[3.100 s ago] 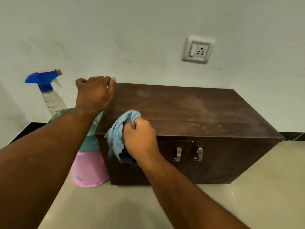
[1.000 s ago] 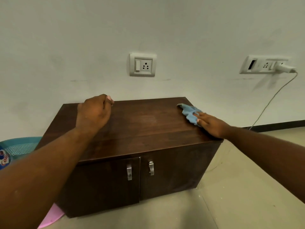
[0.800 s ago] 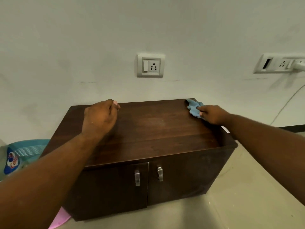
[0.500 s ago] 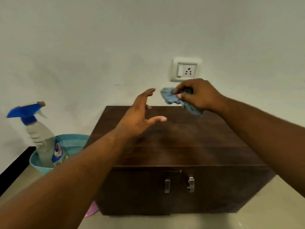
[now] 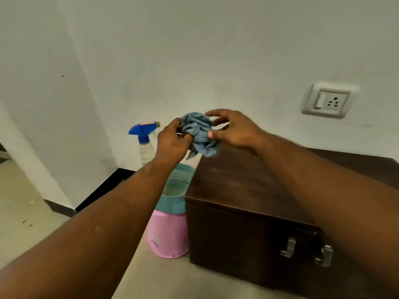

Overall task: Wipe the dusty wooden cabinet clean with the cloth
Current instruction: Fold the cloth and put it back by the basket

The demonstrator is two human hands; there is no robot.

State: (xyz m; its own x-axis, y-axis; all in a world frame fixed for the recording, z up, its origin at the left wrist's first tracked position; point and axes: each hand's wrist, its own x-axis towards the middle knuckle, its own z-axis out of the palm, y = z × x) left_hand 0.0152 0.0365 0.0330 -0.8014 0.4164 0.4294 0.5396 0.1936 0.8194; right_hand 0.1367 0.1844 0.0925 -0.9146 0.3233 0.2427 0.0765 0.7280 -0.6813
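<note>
The dark wooden cabinet stands against the wall at the right, its two metal door handles low on the front. A crumpled blue cloth hangs in the air above the cabinet's far left corner. My left hand pinches the cloth's left side. My right hand holds its right side between thumb and fingers. Both forearms cross the lower part of the view.
A spray bottle with a blue trigger head stands in a teal basket stacked on a pink bucket, left of the cabinet. A wall socket is above the cabinet. Beige floor stretches left, with a black skirting.
My right hand lifted the cloth off the cabinet top and brought it left. My left hand left the cabinet and took hold of the cloth too. The view swung left.
</note>
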